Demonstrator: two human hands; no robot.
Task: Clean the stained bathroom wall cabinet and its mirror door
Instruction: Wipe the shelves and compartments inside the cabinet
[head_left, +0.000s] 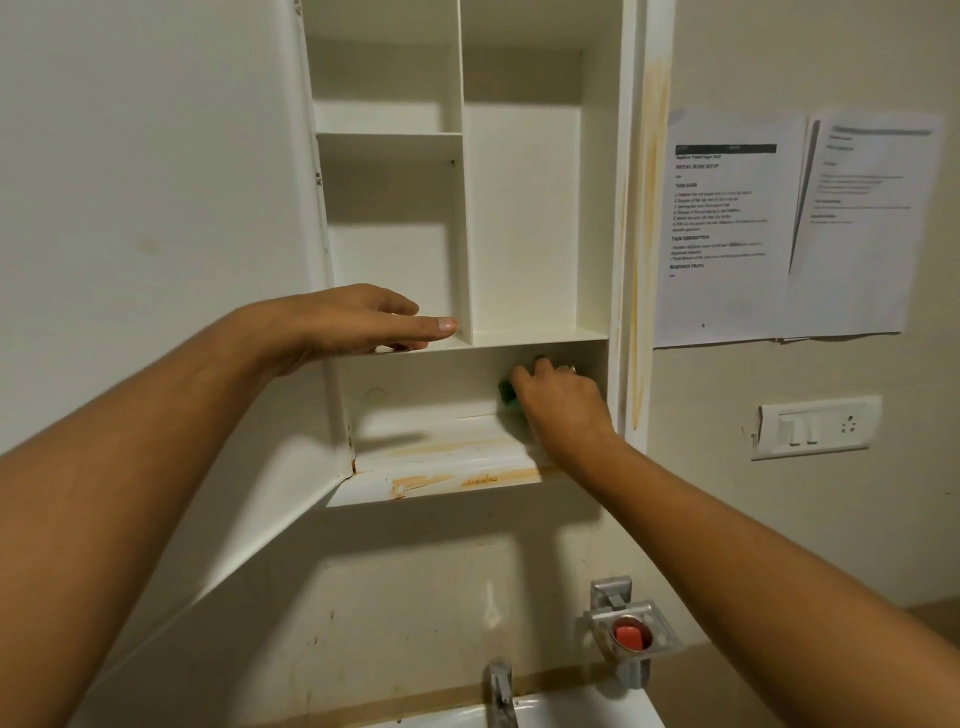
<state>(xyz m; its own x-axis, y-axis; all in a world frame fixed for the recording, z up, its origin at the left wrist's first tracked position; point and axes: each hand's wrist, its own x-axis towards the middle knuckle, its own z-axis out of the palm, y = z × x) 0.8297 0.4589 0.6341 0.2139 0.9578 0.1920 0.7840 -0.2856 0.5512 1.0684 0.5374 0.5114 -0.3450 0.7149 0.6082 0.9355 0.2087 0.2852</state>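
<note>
1. Out to the left of the left hand, the mirror door (156, 234) stands swung wide with its plain white inner face to the camera. The mirror side is turned away and cannot be judged. Rusty specks dot its hinge edge.
2. The left hand (363, 325) lies flat on the front edge of the middle shelf (540, 336), fingers straight and together, holding nothing. It appears to be a brace for the reach into the cabinet.
3. Above both hands, the white upper compartments of the wall cabinet (519, 208) look clean. Below the left hand and just left of the right, orange-brown streaks (447, 447) smear the bottom compartment's floor and its front lip, so the worst of the job seems to sit there.
4. The right hand (563, 402) reaches into the right end of that bottom compartment, fingers curled round a green scrub pad (506, 392). Only a corner of the pad shows past the knuckles. It is pressed low against the back wall, a grip suited to bearing down on the stain.
5. Right of that hand, a long orange run (652, 182) marks the cabinet's outer frame, apparently not yet tackled. Farther right, printed sheets (727, 223) and a switch plate (815, 426) hang on the wall. Below the hand sit a soap dish (631, 636) and a tap (501, 691).
</note>
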